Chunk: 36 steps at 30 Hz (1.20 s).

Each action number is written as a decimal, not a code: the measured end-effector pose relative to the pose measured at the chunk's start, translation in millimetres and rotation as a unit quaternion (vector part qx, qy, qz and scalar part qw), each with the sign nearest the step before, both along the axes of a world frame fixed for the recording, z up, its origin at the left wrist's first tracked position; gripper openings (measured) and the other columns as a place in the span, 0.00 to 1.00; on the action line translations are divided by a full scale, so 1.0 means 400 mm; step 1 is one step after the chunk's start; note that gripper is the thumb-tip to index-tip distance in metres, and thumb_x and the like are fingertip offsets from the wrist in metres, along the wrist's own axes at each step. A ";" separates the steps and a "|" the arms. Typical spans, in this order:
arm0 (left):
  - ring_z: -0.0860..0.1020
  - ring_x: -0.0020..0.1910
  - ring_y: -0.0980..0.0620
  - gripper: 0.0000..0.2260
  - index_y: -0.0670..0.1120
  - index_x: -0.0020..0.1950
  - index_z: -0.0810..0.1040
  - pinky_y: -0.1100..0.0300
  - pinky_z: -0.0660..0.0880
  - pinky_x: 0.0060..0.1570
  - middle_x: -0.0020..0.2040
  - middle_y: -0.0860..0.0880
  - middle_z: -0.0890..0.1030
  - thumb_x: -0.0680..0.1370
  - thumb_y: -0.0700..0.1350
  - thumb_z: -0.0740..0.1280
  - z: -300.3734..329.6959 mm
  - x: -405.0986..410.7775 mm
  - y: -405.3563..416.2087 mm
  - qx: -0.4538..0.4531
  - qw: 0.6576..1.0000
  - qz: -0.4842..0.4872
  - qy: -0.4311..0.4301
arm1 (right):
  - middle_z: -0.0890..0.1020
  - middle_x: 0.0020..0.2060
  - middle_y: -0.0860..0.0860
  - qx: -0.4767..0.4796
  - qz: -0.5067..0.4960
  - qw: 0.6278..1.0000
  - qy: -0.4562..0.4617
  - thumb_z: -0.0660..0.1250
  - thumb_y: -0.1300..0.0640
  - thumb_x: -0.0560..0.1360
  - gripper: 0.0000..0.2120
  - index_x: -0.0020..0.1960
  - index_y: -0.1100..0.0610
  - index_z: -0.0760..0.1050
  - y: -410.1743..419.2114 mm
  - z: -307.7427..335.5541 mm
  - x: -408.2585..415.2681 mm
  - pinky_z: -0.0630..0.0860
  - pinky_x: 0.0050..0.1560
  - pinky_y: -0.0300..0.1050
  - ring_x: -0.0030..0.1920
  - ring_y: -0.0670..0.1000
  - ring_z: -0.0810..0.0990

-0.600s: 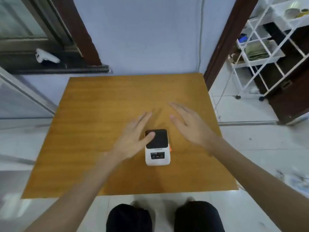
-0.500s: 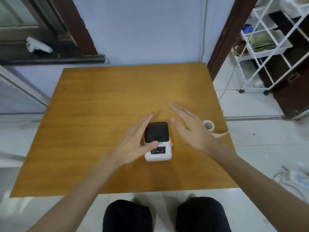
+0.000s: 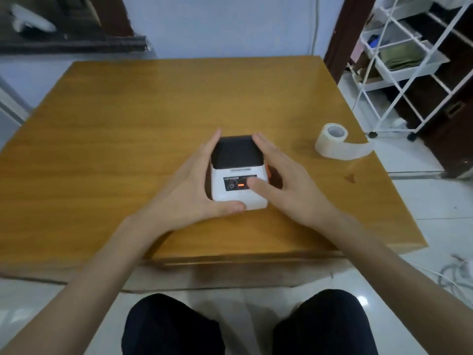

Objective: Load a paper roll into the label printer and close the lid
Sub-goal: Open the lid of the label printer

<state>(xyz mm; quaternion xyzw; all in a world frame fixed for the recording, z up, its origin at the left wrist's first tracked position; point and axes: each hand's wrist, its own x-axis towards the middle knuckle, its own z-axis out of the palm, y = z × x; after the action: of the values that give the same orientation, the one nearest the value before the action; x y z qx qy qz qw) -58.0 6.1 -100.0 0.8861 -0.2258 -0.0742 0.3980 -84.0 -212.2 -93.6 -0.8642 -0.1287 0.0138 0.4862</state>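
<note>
Both hands have closed in on the printer since the earlier frame, when they hovered spread above it; the view has also dropped closer and the paper roll now shows.

Largest first: wooden tabletop [image 3: 128, 129], bare apart from two items. Label printer [image 3: 239, 172] sits near the middle, white body, black lid down, orange light lit on the front panel. Paper roll [image 3: 332, 140] lies on its side near the right edge of the tabletop, well apart from the printer, with a loose tail of paper trailing right.

Left hand [image 3: 189, 190] cups the printer's left side, fingers along the flank, thumb under the front corner. Right hand [image 3: 284, 185] cups the right side, thumb resting on the front panel. Neither grips tight; both are loosely curved against the body. An orange tab on the right flank, maybe the latch, sits just beside the right fingers.

Handling guess: printer looks small, rigid, light, smooth plastic, so hold the sides, as now. Roll is light, crushable and unwinds easily; best taken across its flat ends, minding the tail. Lid not yet opened.
</note>
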 end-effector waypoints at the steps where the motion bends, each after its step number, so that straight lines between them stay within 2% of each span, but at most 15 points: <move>1: 0.61 0.74 0.63 0.55 0.73 0.76 0.41 0.59 0.62 0.70 0.76 0.62 0.60 0.61 0.69 0.76 0.002 -0.008 -0.003 -0.001 1.000 0.006 0.007 | 0.59 0.78 0.45 0.016 -0.004 1.000 0.001 0.63 0.46 0.77 0.32 0.77 0.47 0.57 -0.001 0.003 -0.007 0.56 0.75 0.38 0.76 0.40 0.56; 3: 0.64 0.73 0.61 0.56 0.71 0.77 0.42 0.57 0.64 0.70 0.75 0.62 0.63 0.60 0.68 0.77 0.012 -0.035 -0.004 -0.012 0.999 0.022 0.029 | 0.62 0.76 0.45 0.058 -0.014 0.998 0.020 0.62 0.51 0.80 0.26 0.76 0.48 0.61 0.000 0.022 -0.028 0.56 0.76 0.41 0.76 0.40 0.58; 6: 0.65 0.73 0.59 0.56 0.70 0.77 0.42 0.54 0.64 0.72 0.75 0.62 0.63 0.62 0.67 0.78 0.024 -0.070 -0.005 -0.020 0.998 0.021 0.056 | 0.66 0.75 0.44 0.091 -0.028 0.995 0.040 0.59 0.53 0.81 0.22 0.75 0.48 0.65 0.005 0.046 -0.056 0.58 0.72 0.35 0.74 0.39 0.61; 7: 0.66 0.73 0.58 0.56 0.70 0.78 0.42 0.54 0.64 0.72 0.74 0.63 0.64 0.62 0.66 0.78 0.027 -0.080 -0.004 -0.017 0.998 0.019 0.062 | 0.67 0.74 0.45 0.092 -0.032 0.994 0.041 0.59 0.53 0.81 0.21 0.74 0.48 0.66 0.007 0.049 -0.063 0.59 0.72 0.36 0.73 0.40 0.63; 10: 0.69 0.72 0.55 0.55 0.71 0.77 0.41 0.51 0.65 0.72 0.75 0.62 0.66 0.63 0.68 0.77 0.036 -0.100 -0.007 0.006 0.997 0.026 0.066 | 0.70 0.73 0.44 0.093 -0.041 0.993 0.054 0.58 0.51 0.80 0.21 0.73 0.44 0.67 0.003 0.043 -0.081 0.60 0.75 0.49 0.73 0.44 0.66; 12: 0.71 0.70 0.54 0.54 0.73 0.76 0.41 0.49 0.67 0.70 0.75 0.61 0.68 0.62 0.70 0.75 0.038 -0.106 -0.010 0.020 0.997 0.031 0.062 | 0.71 0.72 0.42 0.103 -0.039 0.992 0.069 0.58 0.51 0.80 0.20 0.70 0.37 0.68 -0.005 0.033 -0.085 0.62 0.75 0.52 0.72 0.44 0.67; 13: 0.71 0.70 0.55 0.54 0.73 0.76 0.41 0.48 0.68 0.69 0.74 0.61 0.69 0.62 0.70 0.75 0.038 -0.108 -0.011 0.023 0.997 0.032 0.064 | 0.71 0.71 0.40 0.106 -0.039 0.991 0.073 0.58 0.52 0.80 0.20 0.68 0.34 0.69 -0.008 0.030 -0.088 0.63 0.74 0.51 0.71 0.42 0.68; 15: 0.71 0.70 0.55 0.54 0.73 0.76 0.41 0.48 0.68 0.69 0.74 0.61 0.69 0.62 0.71 0.75 0.038 -0.105 -0.012 0.026 0.997 0.034 0.064 | 0.72 0.70 0.39 0.107 -0.046 0.991 0.071 0.58 0.56 0.81 0.21 0.69 0.35 0.68 -0.013 0.028 -0.090 0.67 0.71 0.40 0.66 0.35 0.71; 16: 0.71 0.70 0.55 0.54 0.73 0.76 0.41 0.48 0.68 0.69 0.74 0.61 0.69 0.61 0.71 0.75 0.038 -0.104 -0.011 0.028 0.997 0.037 0.060 | 0.72 0.70 0.41 0.106 -0.048 0.991 0.069 0.58 0.58 0.81 0.22 0.71 0.39 0.68 -0.013 0.029 -0.091 0.67 0.68 0.34 0.63 0.32 0.72; 17: 0.70 0.71 0.55 0.54 0.73 0.76 0.41 0.47 0.68 0.70 0.75 0.62 0.68 0.61 0.71 0.75 0.039 -0.101 -0.010 0.029 0.997 0.039 0.058 | 0.73 0.70 0.42 0.102 -0.050 0.991 0.065 0.59 0.59 0.81 0.23 0.73 0.41 0.66 -0.012 0.027 -0.090 0.67 0.67 0.33 0.63 0.32 0.72; 21: 0.65 0.75 0.56 0.55 0.75 0.75 0.39 0.47 0.65 0.72 0.75 0.64 0.64 0.60 0.72 0.75 0.036 -0.092 -0.007 0.023 0.997 0.041 0.059 | 0.69 0.73 0.44 0.104 -0.035 0.993 0.053 0.59 0.64 0.80 0.26 0.74 0.43 0.65 -0.016 0.012 -0.084 0.66 0.73 0.47 0.70 0.42 0.70; 25: 0.65 0.75 0.57 0.55 0.77 0.73 0.38 0.51 0.64 0.71 0.71 0.68 0.64 0.60 0.71 0.75 0.037 -0.088 -0.003 0.026 0.997 0.040 0.054 | 0.67 0.72 0.38 0.096 -0.019 0.994 0.045 0.58 0.64 0.81 0.28 0.75 0.42 0.62 -0.024 0.006 -0.073 0.65 0.73 0.50 0.70 0.42 0.68; 28: 0.65 0.75 0.57 0.56 0.72 0.76 0.39 0.53 0.64 0.69 0.75 0.64 0.65 0.60 0.71 0.74 0.033 -0.087 -0.003 0.032 0.997 0.042 0.050 | 0.65 0.69 0.32 0.084 -0.006 0.996 0.031 0.58 0.62 0.81 0.30 0.73 0.34 0.56 -0.027 0.002 -0.074 0.66 0.73 0.51 0.70 0.42 0.69; 32: 0.64 0.76 0.57 0.57 0.72 0.76 0.38 0.49 0.63 0.73 0.77 0.61 0.64 0.59 0.72 0.74 0.027 -0.082 -0.002 0.030 0.998 0.037 0.052 | 0.59 0.77 0.42 0.073 0.024 0.997 0.034 0.58 0.63 0.82 0.33 0.72 0.32 0.48 -0.036 0.003 -0.067 0.65 0.73 0.51 0.72 0.46 0.67; 36: 0.63 0.76 0.58 0.58 0.70 0.77 0.38 0.55 0.63 0.71 0.76 0.63 0.64 0.59 0.71 0.75 0.025 -0.082 -0.001 0.028 0.998 0.032 0.052 | 0.56 0.78 0.48 0.072 0.068 0.993 0.056 0.56 0.67 0.81 0.36 0.76 0.39 0.43 -0.046 0.005 -0.059 0.60 0.76 0.48 0.76 0.45 0.59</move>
<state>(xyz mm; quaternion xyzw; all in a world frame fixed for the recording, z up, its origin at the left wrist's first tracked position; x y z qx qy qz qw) -90.7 5.6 -90.2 0.8984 -0.1744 -0.1135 0.3866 -107.5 -230.5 -91.7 -0.8140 -0.1601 0.0859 0.5518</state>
